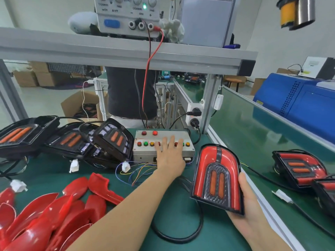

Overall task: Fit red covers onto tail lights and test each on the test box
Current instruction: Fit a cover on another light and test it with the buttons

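Mid-test right now, by the look of it. Just right of the test box [164,144], a covered tail light [217,179] held upright, red cover on, cable trailing down to the counter [235,127]. Further right of the box, two finished tail lights [301,167] laid aside, red covers fitted, probably already tested. Left of the box, three bare tail lights [72,140] leaning in a row, black housings with orange strips, no covers yet. Nearer than those, left of the box, a heap of loose red covers [49,214] waiting. So a couple done, one in hand, at least three to go. No glow visible in the held light, so test result impossible to call.

Left hand [170,156] flat on the box, fingers straight and spread wide across the row of coloured buttons, touching, gripping nothing. Right hand [248,203] cradling the covered light from its right edge, thumb curled over the rim, grip closed firmly around the housing.
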Action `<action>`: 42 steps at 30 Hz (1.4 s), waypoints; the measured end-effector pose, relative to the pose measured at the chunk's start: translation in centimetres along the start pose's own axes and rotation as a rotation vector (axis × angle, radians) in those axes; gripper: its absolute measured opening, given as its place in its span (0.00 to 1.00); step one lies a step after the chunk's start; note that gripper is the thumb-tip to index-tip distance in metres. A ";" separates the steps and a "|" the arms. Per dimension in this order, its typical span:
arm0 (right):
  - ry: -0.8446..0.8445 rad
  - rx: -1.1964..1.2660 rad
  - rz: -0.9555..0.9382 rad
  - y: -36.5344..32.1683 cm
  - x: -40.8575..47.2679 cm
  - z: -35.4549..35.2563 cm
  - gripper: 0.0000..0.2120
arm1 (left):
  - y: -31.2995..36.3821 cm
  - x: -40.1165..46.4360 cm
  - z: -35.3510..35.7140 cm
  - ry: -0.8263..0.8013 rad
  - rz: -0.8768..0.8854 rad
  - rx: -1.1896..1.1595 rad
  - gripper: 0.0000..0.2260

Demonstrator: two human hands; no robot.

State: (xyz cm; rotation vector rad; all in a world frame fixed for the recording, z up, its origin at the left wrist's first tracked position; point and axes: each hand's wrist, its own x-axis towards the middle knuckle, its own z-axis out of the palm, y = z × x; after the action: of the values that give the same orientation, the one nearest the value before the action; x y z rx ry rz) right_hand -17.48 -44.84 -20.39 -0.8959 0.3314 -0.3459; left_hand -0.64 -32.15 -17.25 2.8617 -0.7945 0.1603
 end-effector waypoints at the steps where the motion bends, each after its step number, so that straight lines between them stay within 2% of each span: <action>1: -0.006 0.001 0.000 0.0 0.0 0.1 0.18 | 0.1 0.0 0.2 0.007 -0.002 0.002 0.32; 7: -0.001 -0.003 0.020 0.0 0.0 0.2 0.19 | 0.0 -1.1 0.8 0.019 -0.100 0.016 0.33; 19: 0.000 -0.030 0.009 0.1 -0.2 0.1 0.22 | 1.4 -0.3 -1.5 -0.214 -0.243 0.007 0.37; 26: -0.006 0.007 -0.024 0.1 0.2 0.1 0.19 | 1.4 0.3 -2.0 -0.288 -0.256 -0.017 0.36; 29: 0.006 0.023 0.003 0.2 0.4 0.0 0.22 | 1.5 0.3 -2.2 -0.291 -0.258 -0.057 0.36; 33: -0.009 0.035 -0.004 0.1 0.4 0.0 0.18 | 1.5 -0.1 -2.1 -0.256 -0.257 -0.086 0.36; 42: -0.021 0.031 -0.011 0.0 0.4 0.0 0.21 | 1.5 -0.2 -2.1 -0.250 -0.251 -0.100 0.37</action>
State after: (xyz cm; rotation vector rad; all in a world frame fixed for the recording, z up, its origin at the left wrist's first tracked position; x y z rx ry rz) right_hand -17.09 -45.01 -20.40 -0.8711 0.3010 -0.3506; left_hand -1.70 -32.96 -15.01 2.8857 -0.4582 -0.2659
